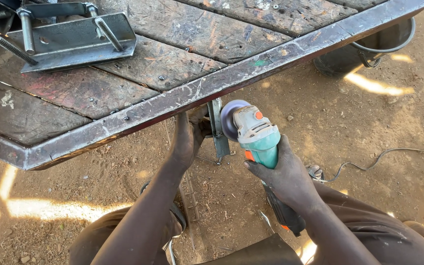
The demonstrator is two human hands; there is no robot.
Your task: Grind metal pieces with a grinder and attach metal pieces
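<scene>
At far left on the workbench [123, 115], a steel bracket with threaded bolts [72, 39] lies on the worn planks, well apart from the work. The bench edge is a steel angle frame running diagonally across the view.

Below that frame, the left hand [188, 137] reaches up under the rim beside a narrow metal strip [218, 128] that hangs down from the frame. Its fingers are curled upward against the underside; whether they grip the strip or only brace near it cannot be told, since the rim hides the fingertips.

Just right of the strip, the angle grinder [256, 140], teal body with grey gear head, is held by the right hand [283, 174], fingers wrapped tight around the body. The disc [230, 118] faces the strip and stands just beside it; contact cannot be confirmed.

Step in hand, by judgement: dressing the strip at its joint under the frame. The next move calls for a steady disc approach, with the left fingers kept clear of the wheel.

The power cable [384, 154] trails right over the dirt floor; a dark bucket [369, 46] stands beyond the bench corner
</scene>
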